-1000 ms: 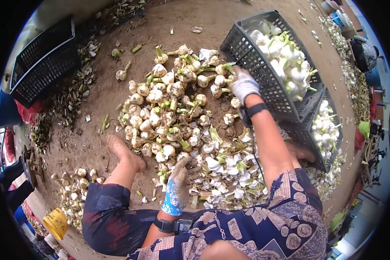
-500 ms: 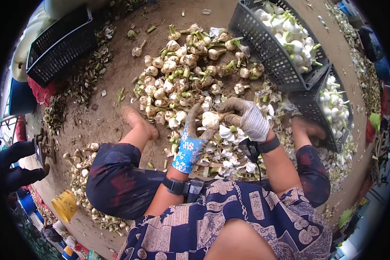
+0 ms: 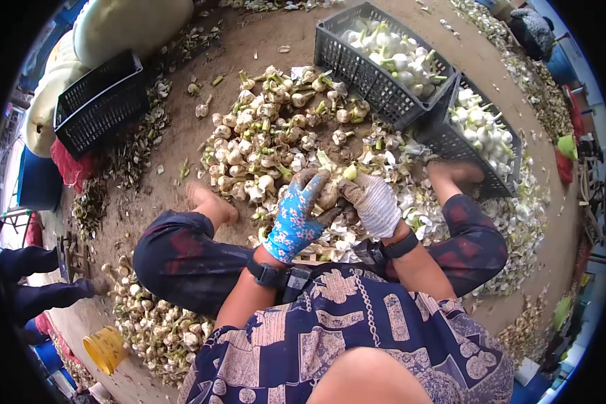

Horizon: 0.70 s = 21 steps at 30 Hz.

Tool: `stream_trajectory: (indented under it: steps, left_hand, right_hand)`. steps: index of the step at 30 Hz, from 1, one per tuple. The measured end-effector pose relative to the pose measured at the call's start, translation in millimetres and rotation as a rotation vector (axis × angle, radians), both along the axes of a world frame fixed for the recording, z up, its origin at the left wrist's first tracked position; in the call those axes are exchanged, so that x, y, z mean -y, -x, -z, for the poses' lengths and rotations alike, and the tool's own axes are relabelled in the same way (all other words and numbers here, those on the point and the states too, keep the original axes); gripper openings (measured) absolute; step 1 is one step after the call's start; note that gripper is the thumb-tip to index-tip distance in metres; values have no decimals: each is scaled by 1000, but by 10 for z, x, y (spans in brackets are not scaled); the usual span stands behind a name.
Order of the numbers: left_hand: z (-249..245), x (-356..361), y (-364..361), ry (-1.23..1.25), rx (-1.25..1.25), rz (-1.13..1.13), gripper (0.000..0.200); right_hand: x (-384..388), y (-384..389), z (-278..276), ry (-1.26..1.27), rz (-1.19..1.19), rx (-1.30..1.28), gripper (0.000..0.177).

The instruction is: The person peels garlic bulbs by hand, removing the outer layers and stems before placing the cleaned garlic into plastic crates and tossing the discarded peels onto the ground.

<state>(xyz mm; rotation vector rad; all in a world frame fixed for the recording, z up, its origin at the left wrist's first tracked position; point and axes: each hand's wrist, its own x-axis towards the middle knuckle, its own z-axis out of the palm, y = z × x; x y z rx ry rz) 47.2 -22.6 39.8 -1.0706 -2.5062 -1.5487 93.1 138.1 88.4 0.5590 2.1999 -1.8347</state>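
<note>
A garlic bulb (image 3: 328,194) is gripped in my left hand (image 3: 297,217), which wears a blue flowered glove with soiled fingers. My right hand (image 3: 377,207), in a pale striped glove with dark, dirty fingertips, is closed against the bulb's right side. Whether it also holds a small tool is hidden. Just beyond both hands spreads a heap of untrimmed garlic bulbs (image 3: 239,156) with stems and soil on them. Loose white garlic skins (image 3: 333,249) lie below and around my hands.
Two black crates of cleaned white garlic stand at the right, one farther (image 3: 377,87) and one nearer (image 3: 438,138). Another black crate (image 3: 101,111) is at the left. More garlic (image 3: 161,330) lies by my left knee, near a yellow bucket (image 3: 105,350). Another person's legs (image 3: 37,283) show at far left.
The view has shifted, so the crates and heap sit differently in it. My right hand has drawn in closer to my left, and the bulb has been turned between them.
</note>
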Motion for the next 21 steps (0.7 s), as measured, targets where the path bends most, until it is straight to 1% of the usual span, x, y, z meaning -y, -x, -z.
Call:
stream_trajectory:
  steps: [3, 4, 5, 7, 8, 9, 11, 12, 13, 15, 16, 17, 18, 19, 20, 21]
  left_hand:
    - [51, 46, -4, -58, 34, 3, 66]
    - [113, 50, 54, -214, 252, 58, 63]
    - [-47, 72, 25, -538, 1046, 132, 60]
    - [159, 66, 137, -957, 1492, 343, 65]
    - [158, 28, 121, -968, 1585, 281, 76]
    - [67, 24, 130, -1042, 1692, 188, 66]
    - [174, -4, 150, -847, 1415, -124, 57]
    - [196, -21, 155, -755, 1185, -236, 49]
    - [204, -15, 168, -763, 1238, -169, 55]
    - [193, -54, 96, -811, 1062, 46, 61]
    - [149, -107, 53, -1010, 1218, 63, 77]
    - [181, -154, 57, -937, 1086, 16, 88]
    - [214, -110, 88, -648, 997, -20, 92]
    - [237, -67, 135, -363, 898, -59, 97]
    - [359, -163, 108, -323, 659, -154, 96]
    - [421, -213, 117, -281, 517, -228, 97]
  right_hand:
    - [6, -19, 1, -6, -12, -2, 24]
    - [-71, 17, 96, 104, -10, -22, 22]
    - [-84, 10, 76, 102, -13, -18, 22]
    - [-68, -19, 35, 477, -13, -81, 18]
    - [70, 40, 196, 3, -202, -554, 22]
    - [48, 33, 230, 8, -205, -548, 22]
    - [-7, 53, 176, 478, 50, -44, 24]
    - [51, 89, 75, 80, 39, -63, 23]
    - [79, 105, 165, -173, -19, -192, 21]
    - [95, 128, 154, -292, -155, -317, 20]
    - [108, 148, 177, -292, -153, -318, 20]
    - [133, 151, 219, -144, -104, -240, 18]
    - [163, 147, 247, 7, -55, -158, 15]
    - [168, 184, 249, -541, -226, -363, 10]
    - [201, 165, 400, -460, -258, -398, 9]
    - [267, 159, 461, -379, -283, -430, 9]
